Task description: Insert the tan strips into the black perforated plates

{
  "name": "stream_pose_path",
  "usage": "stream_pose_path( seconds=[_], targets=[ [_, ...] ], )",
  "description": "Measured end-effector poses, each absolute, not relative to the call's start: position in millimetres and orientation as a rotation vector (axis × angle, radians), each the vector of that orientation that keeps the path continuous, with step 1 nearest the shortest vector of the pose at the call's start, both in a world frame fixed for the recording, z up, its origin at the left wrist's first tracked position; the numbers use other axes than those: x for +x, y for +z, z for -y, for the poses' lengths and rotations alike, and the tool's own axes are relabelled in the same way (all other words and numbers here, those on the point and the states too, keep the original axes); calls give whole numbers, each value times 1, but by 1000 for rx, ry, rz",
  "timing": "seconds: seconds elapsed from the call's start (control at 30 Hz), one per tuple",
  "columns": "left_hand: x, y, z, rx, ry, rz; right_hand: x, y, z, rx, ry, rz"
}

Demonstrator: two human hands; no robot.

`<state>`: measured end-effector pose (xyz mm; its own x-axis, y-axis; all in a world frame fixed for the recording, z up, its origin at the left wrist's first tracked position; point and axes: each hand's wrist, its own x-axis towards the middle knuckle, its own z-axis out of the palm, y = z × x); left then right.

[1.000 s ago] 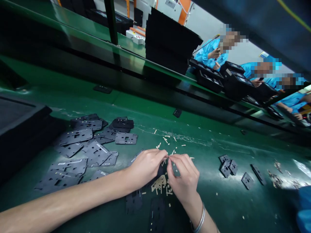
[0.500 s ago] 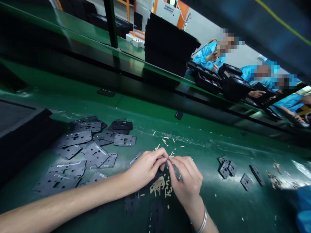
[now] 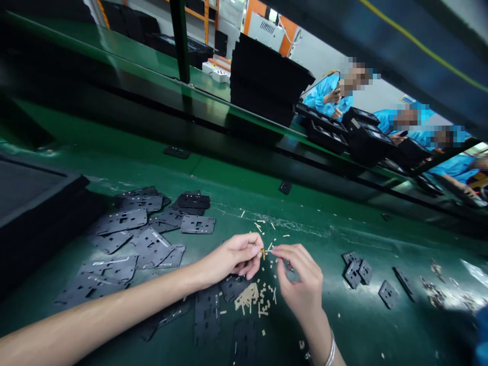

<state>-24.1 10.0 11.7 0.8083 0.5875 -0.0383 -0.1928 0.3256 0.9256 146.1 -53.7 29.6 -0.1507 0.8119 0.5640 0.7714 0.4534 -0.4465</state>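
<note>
My left hand (image 3: pixel 244 254) is closed in a pinch on a small yellow-orange piece (image 3: pixel 263 253) that looks like a bit of flexible film. Opposite it, my right hand (image 3: pixel 301 272) pinches the end of a thin pale strip (image 3: pixel 269 251), which reaches across to the yellow piece. Whether strip and piece are joined I cannot tell. Below the hands lies a heap of small beige strips (image 3: pixel 248 297), with more scattered around. Flat black plates (image 3: pixel 207 315) with cut-outs lie under and beside my left hand.
Many black plates (image 3: pixel 122 221) overlap at the left, beside a large black box (image 3: pixel 34 203). Small black parts (image 3: pixel 356 269) and shiny metallic pieces (image 3: pixel 432 295) lie at the right. Past a raised shelf with stacked black trays (image 3: pixel 267 81), people in blue work.
My hands have moved slightly apart from fingertip contact, my right hand going right. The yellow piece and pale strip now show between them. The view has shifted slightly.
</note>
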Motion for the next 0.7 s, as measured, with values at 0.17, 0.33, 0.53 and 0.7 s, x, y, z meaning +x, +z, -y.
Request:
stream_pose_path(
  seconds=[0.17,0.33,0.53,0.7],
  targets=[
    [-25,8,-11,975,367,-306,140,32,58,-1198,128,1947],
    [-27,11,-13,954,260,-270,137,33,61,-1110,148,2003],
    [-29,13,-22,984,125,-317,136,34,61,-1076,107,2088],
    [-29,13,-30,1075,18,-392,132,36,55,-985,81,2134]
  ],
)
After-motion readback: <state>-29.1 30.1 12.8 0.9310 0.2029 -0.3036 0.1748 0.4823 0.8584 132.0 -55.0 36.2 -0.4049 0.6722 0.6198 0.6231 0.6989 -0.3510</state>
